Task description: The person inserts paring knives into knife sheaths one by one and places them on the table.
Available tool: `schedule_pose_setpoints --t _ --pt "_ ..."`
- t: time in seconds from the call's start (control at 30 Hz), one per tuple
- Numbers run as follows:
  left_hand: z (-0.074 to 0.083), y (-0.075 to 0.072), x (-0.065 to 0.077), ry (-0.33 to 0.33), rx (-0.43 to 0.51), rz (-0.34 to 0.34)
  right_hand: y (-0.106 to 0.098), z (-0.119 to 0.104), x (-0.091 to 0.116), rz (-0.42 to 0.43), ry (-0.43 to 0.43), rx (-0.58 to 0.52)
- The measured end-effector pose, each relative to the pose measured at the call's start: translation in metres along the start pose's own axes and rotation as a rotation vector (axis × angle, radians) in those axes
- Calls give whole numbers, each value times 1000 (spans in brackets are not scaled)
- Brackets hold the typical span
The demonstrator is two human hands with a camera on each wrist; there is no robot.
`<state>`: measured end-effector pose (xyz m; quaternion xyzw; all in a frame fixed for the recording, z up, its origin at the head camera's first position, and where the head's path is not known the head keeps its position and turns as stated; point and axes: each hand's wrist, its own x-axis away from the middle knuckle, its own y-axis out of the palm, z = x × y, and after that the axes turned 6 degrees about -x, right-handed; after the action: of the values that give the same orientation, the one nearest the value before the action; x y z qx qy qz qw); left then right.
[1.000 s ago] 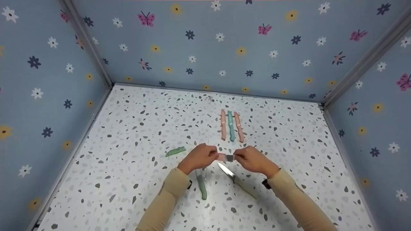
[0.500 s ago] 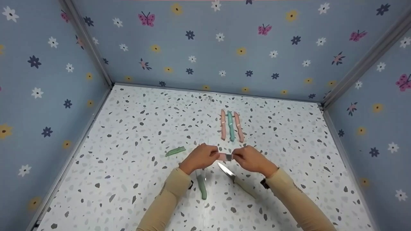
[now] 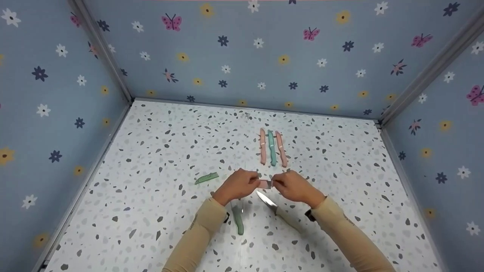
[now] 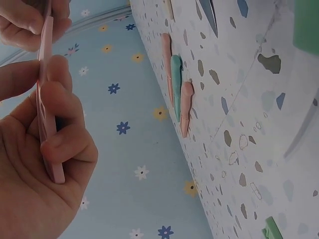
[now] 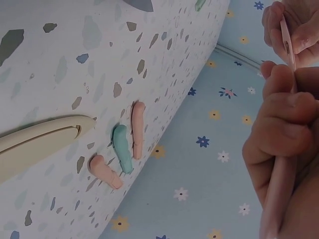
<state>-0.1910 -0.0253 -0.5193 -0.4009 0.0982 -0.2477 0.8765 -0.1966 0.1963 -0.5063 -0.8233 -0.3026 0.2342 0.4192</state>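
In the head view my left hand [image 3: 237, 184] grips a pink blade sheath [image 3: 263, 184], thumb and fingers curled round it. My right hand [image 3: 297, 186] holds a knife by its pink handle [image 5: 279, 194], wrapped in the fingers in the right wrist view. The knife's blade lies mostly within the sheath; only a short grey stretch shows between the hands. Both hands are raised over the speckled table. Below them lies a knife with a beige handle [image 3: 289, 220], its bare blade pointing up-left. A green-handled knife [image 3: 238, 223] lies under the left wrist.
Two pink sheathed knives [image 3: 263, 155] [image 3: 281, 155] and a teal one [image 3: 272, 151] lie side by side beyond the hands. A loose green sheath [image 3: 206, 178] lies left of the left hand. Flowered blue panels [image 3: 242, 49] wall the table [image 3: 151, 151] on three sides.
The right hand has moved left toward the left hand, and less of the blade shows outside the pink sheath. The knives on the table have not moved.
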Motion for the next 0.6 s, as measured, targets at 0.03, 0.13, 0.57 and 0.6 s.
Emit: schedule_pose_setpoints --t 0.03,0.13,0.57,0.6 --pt "0 0 0 2 3 1 0 0 0 2 -2 -3" --pt "1 0 0 11 17 5 1 0 -1 11 -19 -8" --pt "3 2 -4 18 -3 9 5 2 -4 17 3 7" --pt "3 2 -5 18 -8 10 5 1 -4 16 8 8"
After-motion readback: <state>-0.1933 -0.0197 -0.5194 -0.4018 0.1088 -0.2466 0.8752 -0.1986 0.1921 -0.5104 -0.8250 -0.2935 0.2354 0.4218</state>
